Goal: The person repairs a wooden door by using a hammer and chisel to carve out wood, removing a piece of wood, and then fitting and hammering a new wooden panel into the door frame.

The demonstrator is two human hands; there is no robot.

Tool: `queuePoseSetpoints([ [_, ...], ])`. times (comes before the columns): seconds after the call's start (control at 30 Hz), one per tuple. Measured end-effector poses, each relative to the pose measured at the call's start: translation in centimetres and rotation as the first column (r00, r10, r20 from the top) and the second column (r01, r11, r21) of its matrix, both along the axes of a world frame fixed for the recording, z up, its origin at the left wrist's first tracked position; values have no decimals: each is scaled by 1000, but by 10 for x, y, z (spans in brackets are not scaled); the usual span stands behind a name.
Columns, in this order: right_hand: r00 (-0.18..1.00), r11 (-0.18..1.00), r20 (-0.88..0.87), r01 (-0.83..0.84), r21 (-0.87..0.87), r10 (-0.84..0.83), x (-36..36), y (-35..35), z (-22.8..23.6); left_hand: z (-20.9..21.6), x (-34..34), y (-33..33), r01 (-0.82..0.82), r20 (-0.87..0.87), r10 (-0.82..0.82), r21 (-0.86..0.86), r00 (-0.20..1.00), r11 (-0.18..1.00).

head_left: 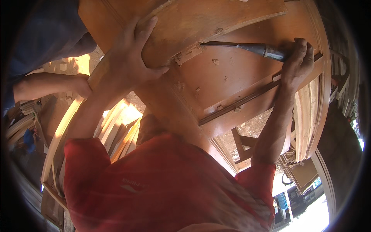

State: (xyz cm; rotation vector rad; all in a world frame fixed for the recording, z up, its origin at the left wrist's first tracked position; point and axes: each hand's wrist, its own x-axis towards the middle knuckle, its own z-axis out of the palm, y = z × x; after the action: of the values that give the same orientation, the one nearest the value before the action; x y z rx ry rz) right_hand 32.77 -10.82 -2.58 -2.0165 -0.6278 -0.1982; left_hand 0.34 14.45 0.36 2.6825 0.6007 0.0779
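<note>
My right hand (298, 63) is closed round the end of a wood chisel (253, 48). The chisel lies nearly level, and its narrow dark blade points left, its tip at the rough, chipped edge of a brown wooden board (193, 27). My left hand (133, 58) has its fingers spread, thumb apart, against that board's left part. Below the board lies a large varnished wooden panel (235, 73) with a long groove (239, 103) across it. Small wood chips (215, 62) are scattered on the panel, and splintered wood shows beside the blade tip.
Another person's forearm (50, 86) reaches in from the left, the hand by a wooden edge. Light wood strips (121, 123) stand below left, and stacked curved boards (309, 116) at right. Wood offcuts (295, 164) lie at lower right.
</note>
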Motion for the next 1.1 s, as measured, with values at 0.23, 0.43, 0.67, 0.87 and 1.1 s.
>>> queuePoseSetpoints([
  [0.23, 991, 997, 134, -2, 76, -8, 31, 63, 3, -1, 4, 5, -5, -31, 5, 2, 1000, 1000],
  [0.43, 989, 984, 144, 9, 175, -35, 45, 81, -9, -2, 4, 3, -33, -32, 31, -61, 999, 998],
  [0.67, 998, 992, 59, 30, -119, -24, 45, 72, -8, 0, 5, 1, -29, -79, 31, 24, 996, 999],
  [0.87, 998, 979, -64, 0, -203, -13, -8, 49, 15, 0, 2, 0, -31, -14, 31, 10, 999, 999],
  [1.1, 994, 933, -108, -41, -357, 2, 24, -13, 52, 4, -3, 0, -41, 27, 43, -62, 999, 997],
])
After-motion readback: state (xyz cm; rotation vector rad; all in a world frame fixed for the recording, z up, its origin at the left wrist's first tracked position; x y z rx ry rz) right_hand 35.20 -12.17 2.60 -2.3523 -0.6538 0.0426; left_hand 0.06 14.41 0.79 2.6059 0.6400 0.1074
